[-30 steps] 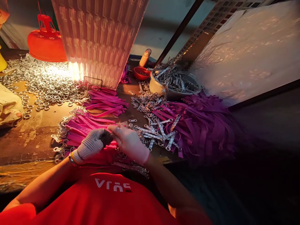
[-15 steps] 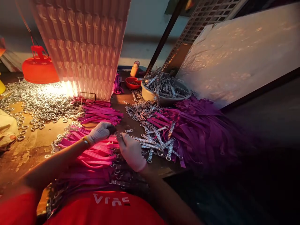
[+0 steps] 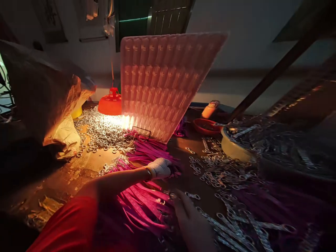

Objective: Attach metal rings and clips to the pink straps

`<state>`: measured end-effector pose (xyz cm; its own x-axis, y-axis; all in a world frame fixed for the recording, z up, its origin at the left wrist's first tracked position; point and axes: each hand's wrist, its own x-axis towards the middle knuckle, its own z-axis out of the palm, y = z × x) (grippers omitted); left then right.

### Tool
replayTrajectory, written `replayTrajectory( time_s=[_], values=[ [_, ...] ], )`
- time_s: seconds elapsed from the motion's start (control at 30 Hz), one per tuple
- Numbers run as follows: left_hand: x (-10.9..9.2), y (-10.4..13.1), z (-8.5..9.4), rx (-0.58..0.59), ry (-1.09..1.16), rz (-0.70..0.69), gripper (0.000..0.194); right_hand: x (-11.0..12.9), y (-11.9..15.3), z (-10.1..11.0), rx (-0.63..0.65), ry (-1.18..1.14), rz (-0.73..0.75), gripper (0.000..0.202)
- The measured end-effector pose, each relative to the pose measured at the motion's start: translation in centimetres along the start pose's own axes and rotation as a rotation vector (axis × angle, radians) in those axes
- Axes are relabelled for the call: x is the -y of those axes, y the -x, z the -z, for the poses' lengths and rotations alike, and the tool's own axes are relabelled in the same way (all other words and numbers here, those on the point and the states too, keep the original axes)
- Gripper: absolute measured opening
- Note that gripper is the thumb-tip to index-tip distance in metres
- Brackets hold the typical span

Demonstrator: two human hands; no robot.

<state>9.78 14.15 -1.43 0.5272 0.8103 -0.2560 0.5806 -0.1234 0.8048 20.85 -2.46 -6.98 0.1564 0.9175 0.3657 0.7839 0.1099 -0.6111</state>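
My left hand (image 3: 159, 168), in a white knit glove, rests on the pink straps (image 3: 153, 150), over their right ends. Its fingers curl downward in shadow, so what they grip is hidden. Lower and to the right, my right hand (image 3: 190, 218) is slightly blurred, with thumb and forefinger pinched together. A small metal link (image 3: 172, 195) with a ring end shows at those fingertips. Another loose metal link (image 3: 192, 196) lies just right of them. Nearer me, a second bundle of straps (image 3: 143, 206) spreads out between my arms.
Loose metal rings (image 3: 105, 136) are heaped under a red lamp (image 3: 110, 105). A ribbed translucent panel (image 3: 160, 87) stands behind the straps. On the right are a tub of metal chains (image 3: 236, 148), a red bowl (image 3: 207, 126) and scattered metal strips (image 3: 252, 220). Crumpled paper (image 3: 65, 136) sits left.
The view has swung left. My hands have moved apart: the left has gone out over the far straps' ends, while the right stays nearer me with its fingers pinched.
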Motion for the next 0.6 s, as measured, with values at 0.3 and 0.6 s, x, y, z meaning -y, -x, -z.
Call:
replayTrajectory(
  time_s=[0.3,0.6],
  values=[
    [4.0,12.2,1.9,0.028,0.312,-0.012,0.02,4.0,-1.8,0.2,0.081,0.085,0.188,0.036],
    [3.9,16.2,1.9,0.125,0.608,-0.07,0.013,6.4,0.2,1.4,0.153,0.009,0.232,0.038]
  ],
)
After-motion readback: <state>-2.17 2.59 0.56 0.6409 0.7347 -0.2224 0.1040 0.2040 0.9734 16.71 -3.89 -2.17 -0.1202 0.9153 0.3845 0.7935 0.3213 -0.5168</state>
